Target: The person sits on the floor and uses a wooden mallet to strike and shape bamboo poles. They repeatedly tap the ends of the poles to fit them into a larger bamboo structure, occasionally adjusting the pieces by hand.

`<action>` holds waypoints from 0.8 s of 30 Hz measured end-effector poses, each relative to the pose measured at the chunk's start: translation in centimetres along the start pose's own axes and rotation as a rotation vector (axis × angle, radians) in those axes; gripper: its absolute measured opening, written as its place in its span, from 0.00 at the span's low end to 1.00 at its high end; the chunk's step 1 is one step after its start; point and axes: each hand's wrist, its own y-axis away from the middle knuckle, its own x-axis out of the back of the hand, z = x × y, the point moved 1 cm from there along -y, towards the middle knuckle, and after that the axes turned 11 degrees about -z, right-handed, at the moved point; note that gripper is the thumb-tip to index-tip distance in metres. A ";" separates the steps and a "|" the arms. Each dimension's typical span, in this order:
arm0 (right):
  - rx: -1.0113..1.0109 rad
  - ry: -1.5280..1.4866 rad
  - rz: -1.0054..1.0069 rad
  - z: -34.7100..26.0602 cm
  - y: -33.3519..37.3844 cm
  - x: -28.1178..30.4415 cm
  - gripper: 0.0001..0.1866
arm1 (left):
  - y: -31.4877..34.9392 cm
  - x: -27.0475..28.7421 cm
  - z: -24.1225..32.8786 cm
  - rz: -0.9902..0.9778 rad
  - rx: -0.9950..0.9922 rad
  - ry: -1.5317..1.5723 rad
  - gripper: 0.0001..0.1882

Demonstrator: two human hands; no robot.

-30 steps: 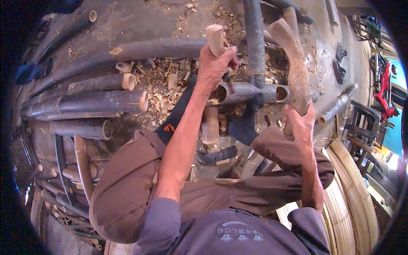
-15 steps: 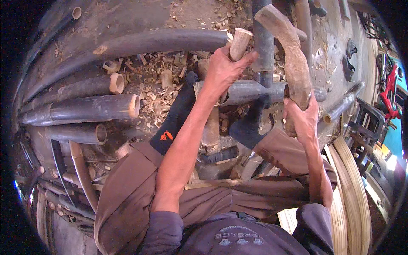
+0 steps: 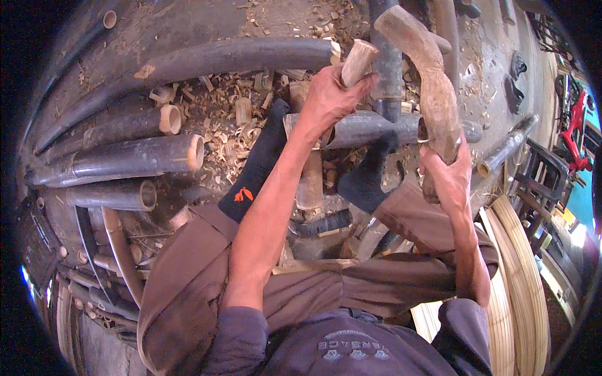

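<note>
My left hand (image 3: 330,99) is closed round a short, round piece of wood (image 3: 359,61), whose pale cut end points up and tilts right. Below it lies a dark bamboo tube (image 3: 376,130), with an open end near my left wrist. On the right, my right hand (image 3: 449,174) grips the lower end of a thick, bent wooden club (image 3: 439,100). The club's broad head rises to the upper left, apart from the short piece. My feet, in dark socks (image 3: 256,166), are on either side of the work spot.
Several dark bamboo poles (image 3: 138,161) lie at the left, cut ends toward me. A long curved pole (image 3: 207,62) runs across the far side. Wood shavings (image 3: 229,135) cover the ground between. Bent pale strips (image 3: 517,276) stand at my right, near a dark plastic frame (image 3: 540,169).
The short piece of wood in my left hand leans slightly more to the right. My right hand and the club are almost unmoved. The view has shifted a little.
</note>
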 end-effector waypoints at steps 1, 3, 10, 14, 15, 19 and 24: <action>0.026 0.060 0.020 -0.4 0.1 0.2 0.29 | 0.0 0.0 -0.2 -0.004 -0.016 0.015 0.23; 0.079 0.173 0.068 -1.4 -0.1 1.0 0.30 | 0.2 0.3 0.1 -0.063 -0.018 0.096 0.21; 0.159 0.133 0.086 -3.9 -0.4 2.0 0.32 | 0.1 0.4 -0.3 -0.014 -0.021 0.173 0.18; 0.192 0.220 0.116 -3.1 -0.4 2.1 0.31 | 0.0 0.1 -0.5 -0.019 -0.040 0.156 0.17; 0.201 0.207 0.105 -3.2 -0.3 2.0 0.30 | 0.2 0.0 -0.3 -0.020 -0.016 0.144 0.17; 0.192 0.096 0.099 -4.9 -0.1 2.3 0.24 | 0.1 0.3 -0.6 -0.028 -0.055 0.173 0.18; 0.493 0.187 0.180 -6.1 -2.9 2.7 0.21 | 0.1 0.1 -0.5 -0.029 -0.039 0.177 0.17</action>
